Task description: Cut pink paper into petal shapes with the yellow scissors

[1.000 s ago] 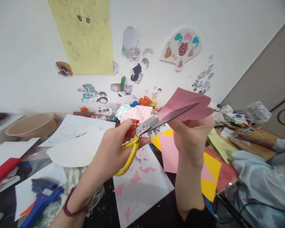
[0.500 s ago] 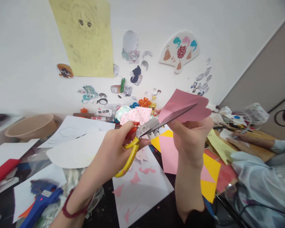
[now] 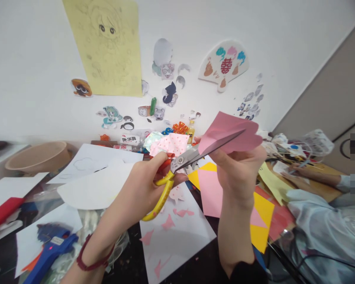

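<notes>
My left hand (image 3: 143, 185) is wrapped round the handles of scissors (image 3: 165, 193) with one yellow and one red-orange loop. Their blades point up to the right and lie against a pink piece of paper (image 3: 225, 128), which has a scalloped right edge. My right hand (image 3: 236, 169) grips this paper from below, thumb near the blades. Beneath the hands, a white sheet (image 3: 177, 236) carries several pink paper scraps (image 3: 168, 222). Pink and yellow sheets (image 3: 211, 193) lie behind my right wrist.
On the left are a blue glue gun (image 3: 51, 248), a tan bowl (image 3: 38, 156) and white papers (image 3: 91, 185). Polka-dot paper (image 3: 170, 144) and a small yellow bottle (image 3: 191, 130) stand by the wall. At right, another person's arm (image 3: 319, 175) rests over the table.
Very little differs. The scissors and the pink paper keep almost the same position, with only a slight shift of the view.
</notes>
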Available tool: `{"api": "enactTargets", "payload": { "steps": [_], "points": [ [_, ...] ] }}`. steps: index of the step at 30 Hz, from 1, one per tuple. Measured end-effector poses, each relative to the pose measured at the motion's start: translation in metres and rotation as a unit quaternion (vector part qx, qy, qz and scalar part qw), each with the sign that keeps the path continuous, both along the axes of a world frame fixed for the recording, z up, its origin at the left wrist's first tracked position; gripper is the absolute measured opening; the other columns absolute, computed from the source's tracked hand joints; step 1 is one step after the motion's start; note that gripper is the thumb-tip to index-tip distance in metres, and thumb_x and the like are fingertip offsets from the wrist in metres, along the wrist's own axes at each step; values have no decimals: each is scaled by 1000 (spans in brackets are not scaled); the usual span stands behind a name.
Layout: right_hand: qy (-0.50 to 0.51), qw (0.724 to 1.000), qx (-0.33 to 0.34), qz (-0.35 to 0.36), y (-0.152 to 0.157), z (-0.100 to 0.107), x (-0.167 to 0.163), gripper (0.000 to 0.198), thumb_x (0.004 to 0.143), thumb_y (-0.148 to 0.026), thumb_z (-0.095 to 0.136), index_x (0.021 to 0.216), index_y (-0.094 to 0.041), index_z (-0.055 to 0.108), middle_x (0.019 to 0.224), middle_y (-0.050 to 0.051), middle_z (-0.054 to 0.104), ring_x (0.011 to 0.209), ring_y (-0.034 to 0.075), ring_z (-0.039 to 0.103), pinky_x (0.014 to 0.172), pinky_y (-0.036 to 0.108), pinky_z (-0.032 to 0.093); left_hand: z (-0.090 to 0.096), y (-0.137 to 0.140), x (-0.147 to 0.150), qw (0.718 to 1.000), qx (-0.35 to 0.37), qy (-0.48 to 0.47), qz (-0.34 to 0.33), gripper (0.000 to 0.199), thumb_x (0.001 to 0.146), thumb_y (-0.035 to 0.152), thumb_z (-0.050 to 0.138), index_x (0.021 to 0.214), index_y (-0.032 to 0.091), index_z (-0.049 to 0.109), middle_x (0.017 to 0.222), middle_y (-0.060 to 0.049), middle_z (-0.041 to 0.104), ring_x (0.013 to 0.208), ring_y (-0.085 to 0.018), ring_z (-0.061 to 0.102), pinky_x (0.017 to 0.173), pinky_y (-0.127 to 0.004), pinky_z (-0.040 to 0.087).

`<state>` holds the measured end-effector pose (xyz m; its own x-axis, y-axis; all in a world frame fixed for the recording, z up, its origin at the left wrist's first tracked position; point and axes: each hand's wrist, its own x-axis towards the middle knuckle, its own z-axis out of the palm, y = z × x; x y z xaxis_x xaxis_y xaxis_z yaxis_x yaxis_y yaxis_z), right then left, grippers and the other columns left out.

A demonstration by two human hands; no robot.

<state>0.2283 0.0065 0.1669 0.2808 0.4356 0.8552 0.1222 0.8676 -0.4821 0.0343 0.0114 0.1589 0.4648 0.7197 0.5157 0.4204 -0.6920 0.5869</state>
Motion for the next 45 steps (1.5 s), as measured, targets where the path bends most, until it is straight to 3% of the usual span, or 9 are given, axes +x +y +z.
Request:
{"api": "enactTargets", "payload": {
  "steps": [12,16,19,27,35,38,41,43,45],
  "points": [
    [-4,1000,-19,-21,-3,1,-1,14,70,-35,85,71,-27,73,72,-1,69,69,20,68,68,43,62,-1,-1,0,999,-33,0,7,39,85,37,59,70,23,26,56,10,27,55,-9,20,49,-24,19],
    [-4,1000,-5,-9,0,-1,1,12,71,-28,84,67,-28,73,65,-2,64,67,19,65,64,39,59,-1,4,-2,999,-19,25,43,25,76,37,61,79,21,41,65,7,40,58,-11,32,54,-25,29],
    [4,1000,4,-12,0,0,2,9,73,-23,82,76,-30,76,73,-1,70,73,18,67,67,38,59,-1,11,-7,998,7,43,48,24,75,36,57,88,20,46,78,2,49,65,-14,40,61,-28,35],
    [-16,992,-114,50,-10,8,-3,9,74,-20,80,68,-23,75,72,0,71,75,18,67,67,34,58,1,37,-39,991,-75,86,-68,18,84,39,49,82,21,51,76,-1,53,67,-16,45,60,-30,37],
    [-10,988,-147,55,-7,6,-3,13,71,-31,84,65,-24,75,71,0,69,77,18,65,68,32,55,2,51,-80,992,-26,123,-17,29,83,46,66,75,21,55,67,0,54,58,-14,46,54,-28,37],
    [-11,984,-158,78,-6,5,-7,13,71,-28,84,63,-23,75,67,0,67,72,16,64,65,30,54,4,46,-75,998,-13,46,52,31,83,45,70,71,21,53,67,1,52,59,-12,44,53,-28,34],
    [-25,979,-173,107,-6,4,-14,10,71,-26,84,66,-22,76,72,0,71,74,16,66,68,30,56,7,31,-52,982,-28,-130,135,34,79,41,76,70,20,50,63,3,46,57,-11,42,53,-27,34],
    [-47,974,-188,119,-6,2,-19,8,71,-27,84,70,-23,78,75,0,74,75,16,67,69,31,58,8,20,-34,956,-36,-282,74,31,80,36,76,77,21,49,72,2,55,69,-13,55,61,-28,44],
    [-65,968,-202,131,-6,0,-26,6,72,-28,84,74,-25,79,76,0,75,77,17,68,68,32,59,8,9,-20,940,-44,-338,4,29,82,32,74,79,22,46,77,0,58,82,-16,62,66,-30,48]
  ]
}}
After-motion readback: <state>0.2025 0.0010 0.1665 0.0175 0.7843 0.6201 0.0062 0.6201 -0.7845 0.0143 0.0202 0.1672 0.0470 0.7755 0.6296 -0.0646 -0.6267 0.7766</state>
